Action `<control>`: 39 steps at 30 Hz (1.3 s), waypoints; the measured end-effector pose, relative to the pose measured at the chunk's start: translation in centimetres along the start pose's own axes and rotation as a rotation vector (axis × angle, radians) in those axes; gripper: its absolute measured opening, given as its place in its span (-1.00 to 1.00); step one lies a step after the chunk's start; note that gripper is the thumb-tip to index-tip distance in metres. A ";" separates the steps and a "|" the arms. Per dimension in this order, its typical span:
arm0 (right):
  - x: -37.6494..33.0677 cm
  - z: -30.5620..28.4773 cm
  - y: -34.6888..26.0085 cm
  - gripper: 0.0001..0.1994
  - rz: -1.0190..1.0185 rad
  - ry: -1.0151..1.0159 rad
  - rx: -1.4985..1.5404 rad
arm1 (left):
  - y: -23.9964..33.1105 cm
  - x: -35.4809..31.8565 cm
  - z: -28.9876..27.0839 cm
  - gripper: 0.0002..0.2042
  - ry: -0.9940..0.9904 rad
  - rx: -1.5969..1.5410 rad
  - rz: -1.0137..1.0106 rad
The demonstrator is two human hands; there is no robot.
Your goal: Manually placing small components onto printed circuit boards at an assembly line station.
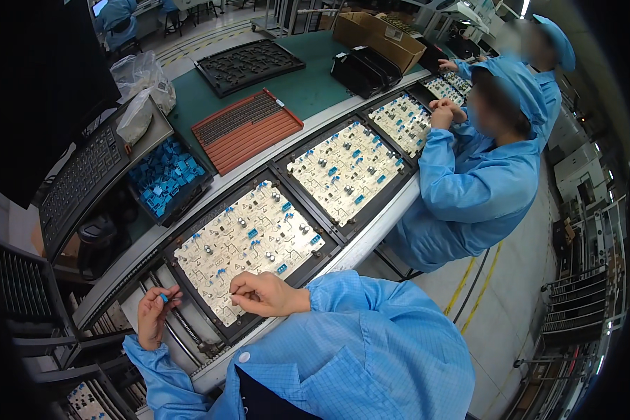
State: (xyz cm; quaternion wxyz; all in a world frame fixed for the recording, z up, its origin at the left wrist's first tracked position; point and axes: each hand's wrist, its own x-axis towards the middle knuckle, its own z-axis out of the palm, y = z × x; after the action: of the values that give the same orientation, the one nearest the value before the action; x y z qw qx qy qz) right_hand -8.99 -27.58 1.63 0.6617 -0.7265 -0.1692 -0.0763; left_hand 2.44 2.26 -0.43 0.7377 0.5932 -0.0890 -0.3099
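Observation:
A cream circuit board [224,241] lies in a black carrier frame [308,262] on the conveyor in front of me. Small blue, black and silver parts stand on it. Over the board's near edge, my right hand [266,294] is closed in a pinch; whatever its fingertips hold is too small to name. Just left of the carrier, beside the conveyor rail, my left hand [152,318] grips a small round blue component [164,297] between thumb and fingers.
A black bin of blue connectors [164,175] stands beyond the rail, near a keyboard [84,175]. Red component tubes [248,133], a black tray [248,66] and a cardboard box [378,38] lie on the green bench. More boards [343,171] continue rightward, where a co-worker [476,168] sits close.

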 end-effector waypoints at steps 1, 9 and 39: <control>0.0 -0.1 -0.1 -0.86 0.001 0.004 -0.001 | 0.1 0.1 0.1 -0.70 0.002 0.002 -0.002; -0.2 -0.5 -0.3 -0.85 0.003 0.011 -0.004 | 0.6 0.4 0.9 -0.66 0.026 0.042 -0.015; 4.1 -2.6 -3.4 -0.88 0.521 0.261 -0.091 | -1.3 -0.4 -0.9 -0.74 -0.115 -0.096 -0.029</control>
State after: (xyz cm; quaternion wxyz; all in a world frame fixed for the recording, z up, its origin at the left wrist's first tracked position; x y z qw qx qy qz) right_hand -6.07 -29.38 6.43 0.6419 -0.7583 0.1133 -0.0042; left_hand 2.09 3.09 -1.80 0.7543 0.5395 -0.1077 -0.3583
